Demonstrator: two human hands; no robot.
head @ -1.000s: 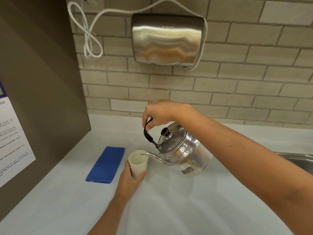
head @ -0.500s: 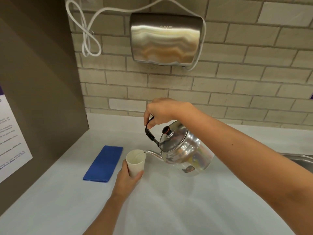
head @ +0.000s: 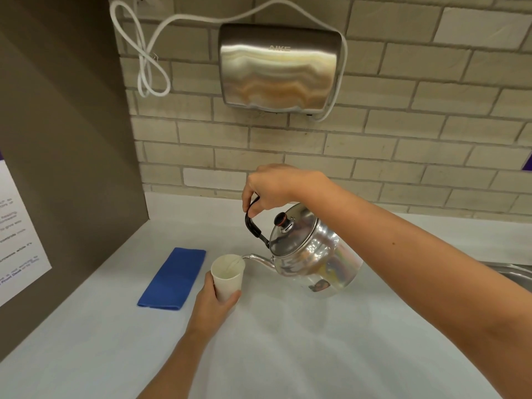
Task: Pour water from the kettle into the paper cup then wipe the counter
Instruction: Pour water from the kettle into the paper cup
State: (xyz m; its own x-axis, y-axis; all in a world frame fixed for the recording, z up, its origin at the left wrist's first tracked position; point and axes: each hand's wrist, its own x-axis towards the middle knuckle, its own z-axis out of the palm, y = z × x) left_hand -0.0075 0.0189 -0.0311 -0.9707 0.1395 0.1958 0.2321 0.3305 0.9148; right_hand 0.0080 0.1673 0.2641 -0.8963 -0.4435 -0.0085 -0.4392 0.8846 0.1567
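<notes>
A shiny steel kettle point(head: 313, 254) hangs tilted to the left above the white counter point(head: 288, 341). My right hand point(head: 273, 187) grips its black handle from above. The thin spout reaches over the rim of a white paper cup point(head: 227, 279), and a thin stream of water runs into it. My left hand point(head: 214, 305) is wrapped around the cup's lower part and holds it on the counter. A folded blue cloth point(head: 174, 279) lies flat just left of the cup.
A steel hand dryer point(head: 277, 66) with a white cord hangs on the brick wall above. A brown side panel point(head: 66, 168) with a printed notice closes off the left. A metal sink edge point(head: 515, 272) shows at the right.
The kettle has stayed tilted over the cup with both hands holding as before. The spout tip sits a little further over the cup's rim, and the view has shifted slightly.
</notes>
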